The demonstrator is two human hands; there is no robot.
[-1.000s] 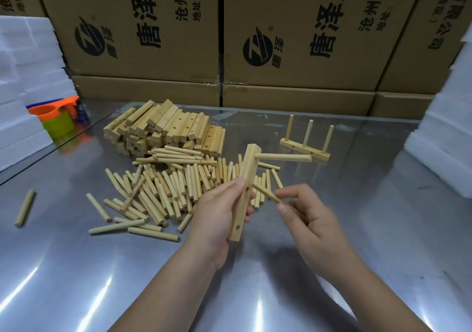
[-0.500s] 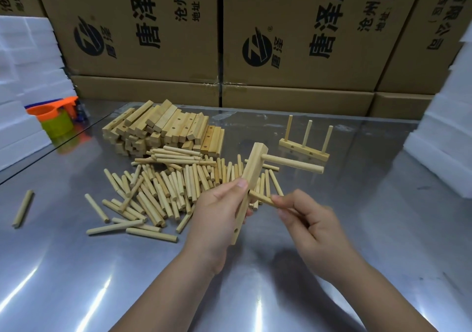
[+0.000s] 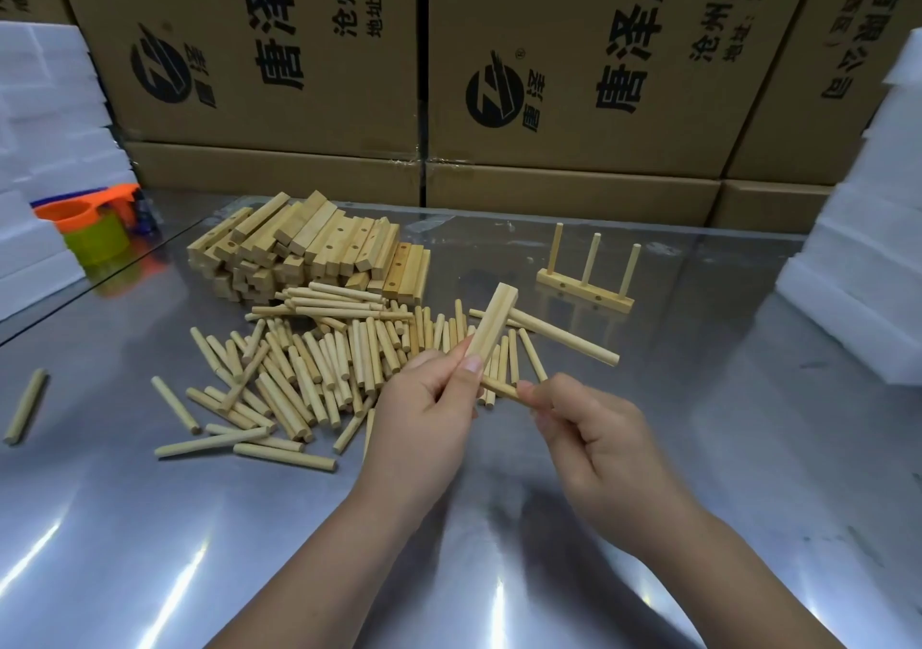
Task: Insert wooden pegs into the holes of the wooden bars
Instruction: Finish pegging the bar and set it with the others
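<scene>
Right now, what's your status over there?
Left hand grips bar, first peg seated. Right hand pinches second peg at bar. Nothing blocking.

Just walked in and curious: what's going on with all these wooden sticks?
A person is putting peg racks together. The left hand holds a bar with one peg in it; the right hand pinches a second peg against the bar's side. A finished three-peg bar stands behind; loose pegs and spare bars lie piled on the table.
</scene>
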